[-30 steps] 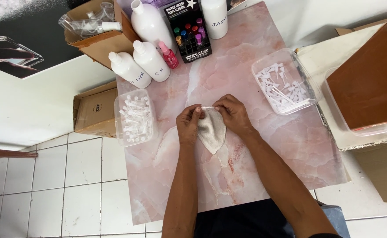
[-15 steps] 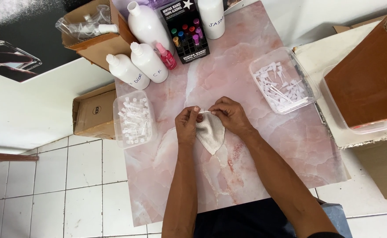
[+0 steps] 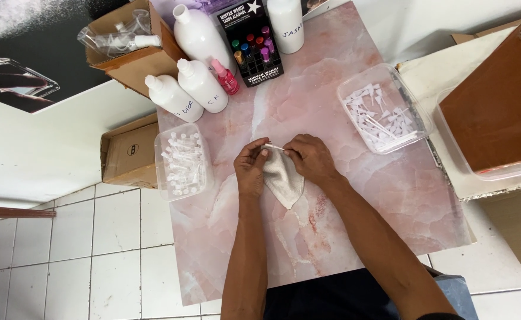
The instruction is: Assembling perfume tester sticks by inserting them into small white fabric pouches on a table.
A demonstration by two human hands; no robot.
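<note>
Above a pale cloth (image 3: 284, 176) on the pink desk (image 3: 391, 201), left hand (image 3: 250, 169) and right hand (image 3: 309, 157) pinch a thin white tube (image 3: 273, 146).

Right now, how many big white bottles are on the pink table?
4. Two smaller ones stand side by side near the left edge, a taller one behind them, and one at the top by the black box. Others may be hidden outside the picture.

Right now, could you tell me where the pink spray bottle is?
Head view, far end of the table: the pink spray bottle lies between a white bottle and the black box.
</note>
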